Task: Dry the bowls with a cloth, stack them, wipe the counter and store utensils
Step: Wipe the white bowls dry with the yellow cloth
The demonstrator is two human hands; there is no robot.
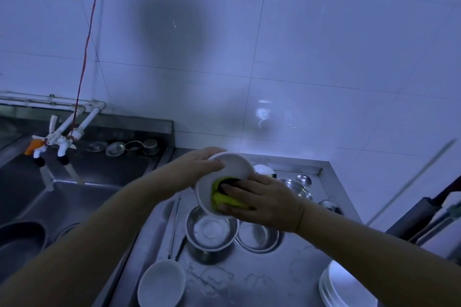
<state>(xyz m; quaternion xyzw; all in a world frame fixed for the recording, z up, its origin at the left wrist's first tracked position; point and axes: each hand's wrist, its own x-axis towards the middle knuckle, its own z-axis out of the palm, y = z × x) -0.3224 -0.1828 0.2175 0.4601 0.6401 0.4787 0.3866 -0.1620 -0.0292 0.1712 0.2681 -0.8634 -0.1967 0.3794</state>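
My left hand (199, 164) grips the far rim of a white bowl (233, 169), tilted with its inside facing me above the steel counter (287, 274). Inside the bowl, my right hand (262, 198) presses a yellow and black cloth (218, 192), thumb curled round the near rim. Below stand two steel bowls, one (212, 229) under the white bowl and one (258, 237) to its right. Another white bowl (162, 283) sits at the counter's near left. A stack of white bowls (346, 289) stands at the near right. Long utensils (174, 227) lie along the counter's left edge.
A steel sink (82, 202) lies to the left with white taps (55, 142) and strainers (132, 147) on its back ledge. A dark pan (20, 239) sits in the sink's near corner. Steel lids and small bowls (296, 187) crowd the counter's back right.
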